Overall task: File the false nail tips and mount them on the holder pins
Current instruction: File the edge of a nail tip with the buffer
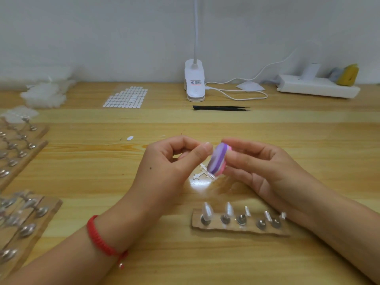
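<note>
- Two bare hands close together above the wooden table (pixel 82 182), near the middle of the view.
- Left hand (pixel 174 161): thumb and forefinger curled in and pressed tip to tip, hard against the upper end of the file block; a pale sliver at the tips, nail tip or own fingernail impossible to tell; remaining fingers folded toward the palm; red braided bracelet (pixel 102 239) on the wrist.
- Right hand (pixel 263 167): forefinger over the top and thumb alongside, gripping the file block (pixel 218 159), striped purple, white and pink, tilted, lower end just above the table.
- Under the block, a few white cross-shaped plastic bits (pixel 202 173) beside a bright patch of light.
- Nearer, beside the right forearm, a holder strip (pixel 240 228) with five pins in a row: clear false nail tips (pixel 207 211) upright on the two leftmost, only small white tabs on the other three.
- Along the left edge, more pin boards (pixel 26 225) carrying rows of silvery tips.
- Farther back: black tweezers (pixel 221 108) lying flat; white clip lamp (pixel 194 81) with a label of dark print over a red line, too blurred to read; sheet of oval adhesive tabs (pixel 126 97); one loose tab (pixel 130 138) nearer the hands; heap of clear plastic pieces (pixel 44 94); white power strip (pixel 316 87) with a yellow sponge (pixel 348 75) at its far end.
</note>
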Available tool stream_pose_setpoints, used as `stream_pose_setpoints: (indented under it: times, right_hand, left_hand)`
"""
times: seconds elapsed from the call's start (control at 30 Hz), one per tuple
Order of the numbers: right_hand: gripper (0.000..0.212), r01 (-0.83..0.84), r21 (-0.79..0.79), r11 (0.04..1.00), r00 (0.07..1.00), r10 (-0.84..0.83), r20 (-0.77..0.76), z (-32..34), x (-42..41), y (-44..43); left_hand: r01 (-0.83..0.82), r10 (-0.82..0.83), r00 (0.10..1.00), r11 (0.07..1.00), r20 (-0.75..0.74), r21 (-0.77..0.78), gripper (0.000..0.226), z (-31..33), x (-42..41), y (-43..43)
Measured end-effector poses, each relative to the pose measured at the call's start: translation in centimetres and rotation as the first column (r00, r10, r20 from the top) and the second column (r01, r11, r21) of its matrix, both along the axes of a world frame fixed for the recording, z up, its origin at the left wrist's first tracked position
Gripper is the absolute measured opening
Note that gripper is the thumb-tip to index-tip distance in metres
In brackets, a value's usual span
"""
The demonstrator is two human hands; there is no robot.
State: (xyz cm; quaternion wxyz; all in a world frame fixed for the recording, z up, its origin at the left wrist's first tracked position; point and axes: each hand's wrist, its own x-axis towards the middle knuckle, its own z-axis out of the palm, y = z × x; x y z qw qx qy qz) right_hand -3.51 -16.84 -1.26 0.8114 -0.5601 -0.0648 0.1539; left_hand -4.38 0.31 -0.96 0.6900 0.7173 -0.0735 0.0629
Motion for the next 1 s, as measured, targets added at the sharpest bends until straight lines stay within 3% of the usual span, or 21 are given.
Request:
stream_pose_setpoints:
  times: [0.27, 0.4, 0.5, 0.6, 0.73, 0.87, 1.0]
  right_hand:
    - [0.025, -0.017, 0.029, 0.999, 0.999, 0.019, -0.044, 0.06, 0.20, -0.39]
    - [0.025, -0.106, -0.030, 0.994, 0.994, 0.106, -0.019, 0.12, 0.19, -0.35]
    - [0.023, -0.052, 0.026, 0.998, 0.998, 0.053, -0.046, 0.00, 0.34, -0.53]
    - [0.032, -0.149, -0.039, 0.988, 0.989, 0.148, -0.023, 0.18, 0.28, -0.52]
    - [0.024, -0.101, 0.001, 0.995, 0.994, 0.101, -0.037, 0.07, 0.42, -0.70]
    - [0.030, -0.194, -0.080, 0.978, 0.981, 0.193, -0.019, 0.17, 0.29, -0.58]
    - [0.029, -0.088, 0.040, 0.995, 0.994, 0.090, -0.064, 0.09, 0.52, -0.68]
  left_hand:
    - [0.032, -0.032, 0.999, 0.999, -0.002, -0.008, 0.023, 0.06, -0.13, 0.09]
    - [0.037, -0.037, 0.999, 0.999, 0.000, -0.005, 0.021, 0.03, -0.09, 0.16]
    - [0.054, -0.054, 0.999, 0.999, -0.004, 0.003, 0.021, 0.07, -0.13, 0.18]
    - [0.070, -0.070, 0.998, 0.998, -0.001, 0.004, 0.020, 0.13, -0.19, 0.19]
    - [0.090, -0.090, 0.996, 0.996, -0.009, 0.005, 0.021, 0.09, -0.16, 0.21]
    - [0.036, -0.036, 0.999, 0.999, -0.023, -0.030, 0.020, -0.12, 0.10, 0.51]
    - [0.072, -0.073, 0.997, 0.997, -0.034, -0.029, 0.017, -0.20, 0.26, 0.74]
